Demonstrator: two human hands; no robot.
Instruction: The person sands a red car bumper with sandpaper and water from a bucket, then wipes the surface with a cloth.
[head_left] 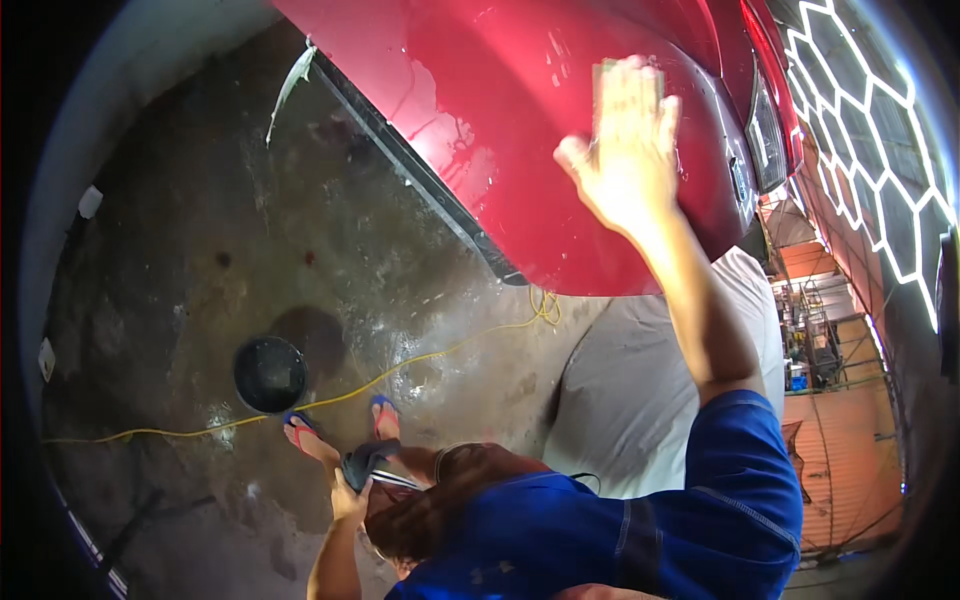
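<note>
In the head view, the right hand's fingers point(628, 105) extend nearly straight over a thin, pale pad point(598, 92), held flat against the curved, glossy red car body point(530, 190) beneath them. The left hand point(348, 500) curls around a soft-looking dark bundle, perhaps cloth point(365, 462). Wetness left of the right fingers could make the pad slip; trapped grit might scratch the smooth paint.
</note>
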